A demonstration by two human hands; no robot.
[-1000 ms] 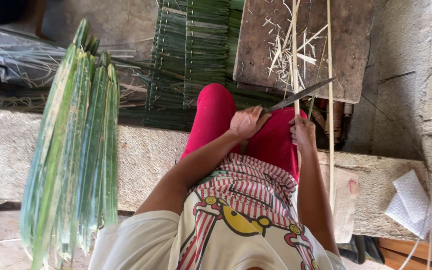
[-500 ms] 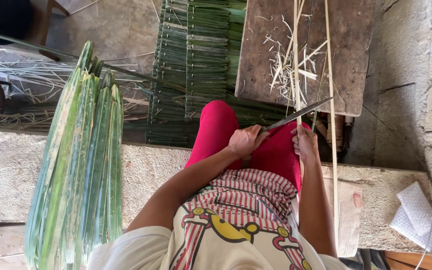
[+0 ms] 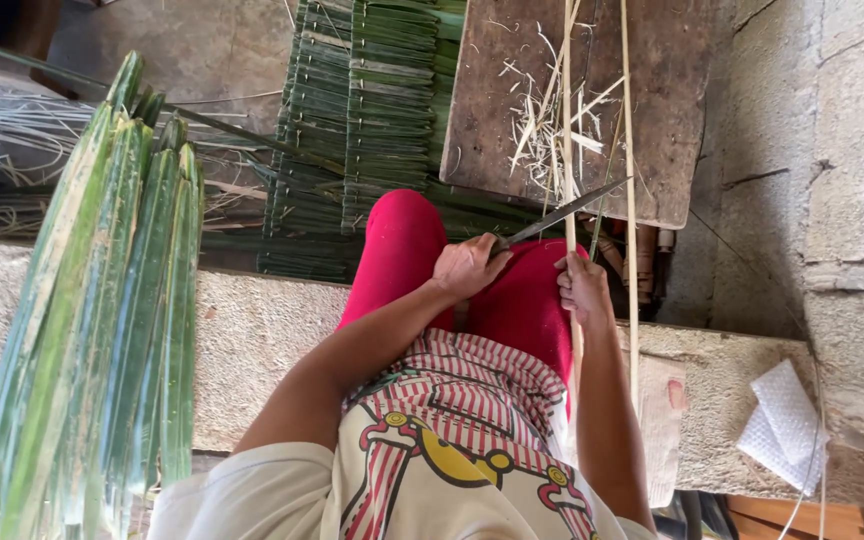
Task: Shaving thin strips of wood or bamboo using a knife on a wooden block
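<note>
Since half a second back, little has shifted: my left hand (image 3: 467,268) sits a touch lower on my lap, the knife (image 3: 562,212) keeps its slant, and the view has dipped slightly.

Head view. Left hand is closed around the knife handle, blade pointing up and to the right, its edge laid against the thin pale stick (image 3: 568,150). Right hand (image 3: 584,290) is curled snug around that same stick just below the blade, fingers narrow, holding it upright over my red-trousered knee (image 3: 402,240). A second stick (image 3: 630,200) runs parallel just to the right, untouched.

Doing it well, as I judge it: keep the blade shallow so it shaves rather than bites, pull the stick steadily, thumb clear of the edge.

Materials. Sticks are straw-coloured, stiff, very slender. Blade is dark, narrow, dull metal. Wooden board (image 3: 672,110) ahead is weathered brown, littered with pale curled shavings (image 3: 542,130). Folded green leaf strips (image 3: 372,110) lie stacked in neat rows beyond my knee. At left, a bundle of long green leaves (image 3: 102,320) stands close, glossy and ribbed. I sit on a rough concrete ledge (image 3: 252,330); crumpled white paper (image 3: 782,425) lies at right.
</note>
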